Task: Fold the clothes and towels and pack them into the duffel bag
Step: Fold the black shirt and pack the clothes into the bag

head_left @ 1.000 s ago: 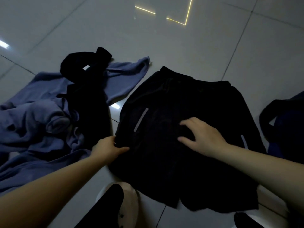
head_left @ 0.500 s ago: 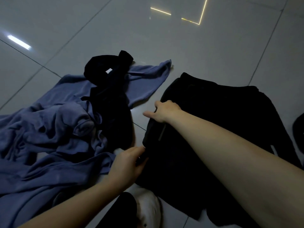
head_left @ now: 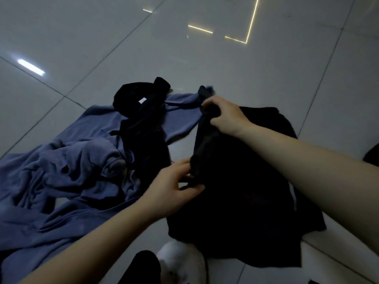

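Observation:
Black shorts [head_left: 242, 181] lie on the tiled floor, their left edge lifted off it. My right hand [head_left: 225, 116] grips that edge at its upper end, near the waistband. My left hand [head_left: 174, 186] pinches the same edge lower down. A crumpled blue garment [head_left: 67, 175] spreads over the floor to the left. A second black garment [head_left: 143, 117] with a white label lies on top of it. A dark shape [head_left: 372, 155] shows at the right frame edge; whether it is the duffel bag I cannot tell.
Glossy grey floor tiles [head_left: 205, 62] stretch away behind the clothes, with light reflections on them. A white shoe [head_left: 180, 261] and a dark trouser leg [head_left: 139, 267] sit at the bottom, just below the shorts.
My right hand left the middle of the shorts, crossed to their left edge and raised it. My left hand kept its hold on the edge. The camera view swung left.

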Demonstrator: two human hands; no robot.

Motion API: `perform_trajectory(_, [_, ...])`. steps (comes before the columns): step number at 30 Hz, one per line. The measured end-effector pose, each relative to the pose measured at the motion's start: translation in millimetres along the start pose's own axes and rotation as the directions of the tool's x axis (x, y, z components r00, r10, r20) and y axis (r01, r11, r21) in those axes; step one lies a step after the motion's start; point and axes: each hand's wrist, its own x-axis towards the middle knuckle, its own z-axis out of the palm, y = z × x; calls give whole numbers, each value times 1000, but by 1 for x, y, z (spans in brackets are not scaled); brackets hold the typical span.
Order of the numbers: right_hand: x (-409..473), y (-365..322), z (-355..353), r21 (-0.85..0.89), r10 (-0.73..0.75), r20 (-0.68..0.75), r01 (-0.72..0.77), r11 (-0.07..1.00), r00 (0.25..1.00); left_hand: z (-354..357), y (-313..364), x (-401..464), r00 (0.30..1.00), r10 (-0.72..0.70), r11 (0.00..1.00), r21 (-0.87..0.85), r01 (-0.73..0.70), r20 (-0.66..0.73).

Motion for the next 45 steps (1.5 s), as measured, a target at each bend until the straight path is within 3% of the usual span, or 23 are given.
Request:
perform_trajectory(6, [-71, 69, -68, -34, 164, -131, -170, 985, 978, 78, 27, 34, 970, 95, 986, 110, -122, 224])
perform_trajectory(9, [-97, 112, -91, -72, 273, -166, -288, 955, 947, 126, 47, 54, 933, -42, 979, 200, -33, 358])
perform_trajectory(10, [-104, 127, -97, -98, 318, -120, -330, 939, 940, 141, 53, 60, 882, -133, 966, 257, 14, 452])
perform_trajectory(13, [-130, 159, -106, -195, 462, 40, -446, 873, 886, 171, 60, 67, 602, -413, 894, 430, 126, 683])
perform_trajectory(14, [-140, 169, -109, -249, 487, 32, -465, 850, 873, 177, 58, 66, 596, -415, 887, 453, 94, 688])
perform_trajectory(17, [-171, 187, -108, -434, 385, -6, -349, 830, 923, 174, 40, 65, 831, -191, 846, 517, -131, 523])
perform_trajectory(19, [-192, 188, -100, -543, 186, 74, -116, 831, 980, 159, 19, 66, 902, -13, 717, 632, -293, 432])
perform_trajectory(22, [-218, 196, -76, -618, -76, 336, 281, 734, 939, 133, -22, 64, 851, 81, 416, 758, -502, 519])
perform_trajectory(24, [-234, 201, -62, -602, -134, 459, 419, 680, 878, 118, -49, 54, 787, 54, 290, 744, -602, 615])
perform_trajectory(27, [-250, 210, -52, -608, -130, 553, 505, 613, 823, 108, -72, 31, 781, 22, 305, 740, -600, 625])
perform_trajectory(33, [-261, 217, -54, -660, -93, 607, 566, 494, 789, 98, -84, 14, 727, 14, 323, 685, -653, 687])
perform_trajectory(38, [-255, 180, -41, -649, 18, 667, 570, 504, 745, 92, -77, 12, 714, -74, 267, 703, -659, 697])
perform_trajectory(40, [-254, 168, -29, -665, 67, 639, 506, 549, 766, 97, -74, 12, 715, -202, 226, 742, -631, 669])
perform_trajectory(42, [-252, 169, -24, -656, -13, 594, 494, 571, 804, 98, -71, 15, 721, -198, 253, 745, -617, 664])
perform_trajectory(45, [-242, 183, -26, -604, -214, 493, 508, 614, 844, 97, -66, 20, 751, -11, 348, 707, -616, 660])
